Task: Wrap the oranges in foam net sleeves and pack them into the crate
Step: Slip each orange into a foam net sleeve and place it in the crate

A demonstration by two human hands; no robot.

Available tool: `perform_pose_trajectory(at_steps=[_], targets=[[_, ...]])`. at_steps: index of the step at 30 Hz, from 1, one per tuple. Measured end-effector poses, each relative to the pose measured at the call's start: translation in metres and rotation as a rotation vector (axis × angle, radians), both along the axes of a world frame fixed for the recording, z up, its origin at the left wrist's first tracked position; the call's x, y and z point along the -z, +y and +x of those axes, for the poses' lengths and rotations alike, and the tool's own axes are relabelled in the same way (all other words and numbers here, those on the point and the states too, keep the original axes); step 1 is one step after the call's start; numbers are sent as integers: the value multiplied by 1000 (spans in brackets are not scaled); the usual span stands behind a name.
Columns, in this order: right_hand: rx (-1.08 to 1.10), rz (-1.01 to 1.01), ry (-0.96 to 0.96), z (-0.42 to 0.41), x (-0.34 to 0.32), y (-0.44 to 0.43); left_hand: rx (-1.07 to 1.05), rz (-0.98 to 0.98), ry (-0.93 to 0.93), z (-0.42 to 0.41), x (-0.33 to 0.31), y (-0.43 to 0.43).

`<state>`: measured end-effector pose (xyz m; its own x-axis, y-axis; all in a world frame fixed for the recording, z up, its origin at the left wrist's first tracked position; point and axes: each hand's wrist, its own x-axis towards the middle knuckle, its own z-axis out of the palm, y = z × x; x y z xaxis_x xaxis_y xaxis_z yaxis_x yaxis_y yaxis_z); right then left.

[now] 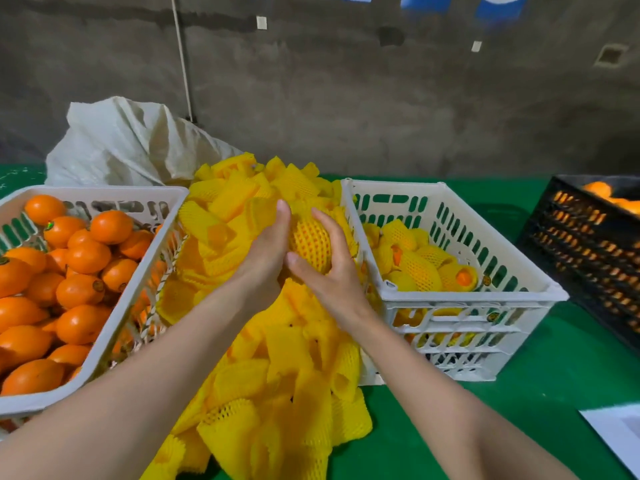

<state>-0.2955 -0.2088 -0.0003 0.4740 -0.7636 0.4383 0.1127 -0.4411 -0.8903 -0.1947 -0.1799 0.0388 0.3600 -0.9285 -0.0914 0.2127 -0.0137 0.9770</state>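
Observation:
Both hands hold one orange in a yellow foam net sleeve [311,244] above the sleeve pile. My left hand [266,251] presses on its left side and my right hand [329,271] cups it from the right and below. A heap of loose yellow foam net sleeves [277,358] runs down the middle of the green table. On the left a white crate [114,317] is full of bare oranges [79,258]. On the right a white crate [460,299] holds several sleeved oranges [420,268].
A black crate [585,258] with oranges stands at the far right. A white woven sack [128,143] lies behind the left crate. A white sheet [620,434] pokes in at the lower right corner. A grey concrete wall rises behind the table.

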Motion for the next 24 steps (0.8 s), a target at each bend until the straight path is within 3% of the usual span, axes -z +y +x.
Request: perform_pose_trajectory(at_steps=[4,6,8,11,13,15,19,21,24], targets=[[150,11,-69,-34,-6,-27,18,3,246,-36,-1,-28],[229,6,-36,-53,-7,-42,35,-26,224,-53,7,-43],[323,-8,0,-72,-8,-61,36,-79,23,-68,22,-57],[504,-5,118,-101,-9,-99,48,-115,-700,-74,45,-74],[597,27,346,-121,-6,-127,131,-126,-1139,-72,58,-81],[591,45,731,-138,1,-153,149,-149,-1308,-70,62,-82],[244,-24,1540,-146,21,-178,156,-178,-1411,-70,60,-82],[147,-60,1711,-143,27,-179,182,-176,-1432,-70,59,-81],[106,-145,1822,-138,31,-178,199,-149,-1409,-69,59,-78]])
